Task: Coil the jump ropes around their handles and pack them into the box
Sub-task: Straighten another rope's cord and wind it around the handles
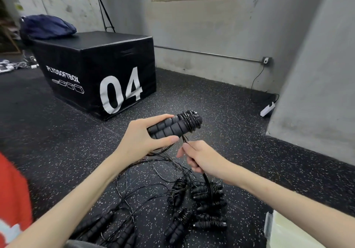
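My left hand (142,138) grips a pair of black foam jump-rope handles (169,127) held side by side above the floor. Thin black rope is wound in several turns around their far end (189,121). My right hand (201,158) pinches the loose rope just below the handles, and the rope runs down through the fist. On the floor below lie several coiled handle bundles (207,196) and uncoiled handles (107,226) amid tangled loose rope (146,182). A pale box corner (288,232) shows at the lower right edge.
A black plyo soft box marked 04 (96,69) stands ahead on the left, with a dark blue bag (48,26) on it. Grey walls close the right side. A white power strip (268,108) and its cable lie by the wall. Speckled black rubber flooring covers the ground.
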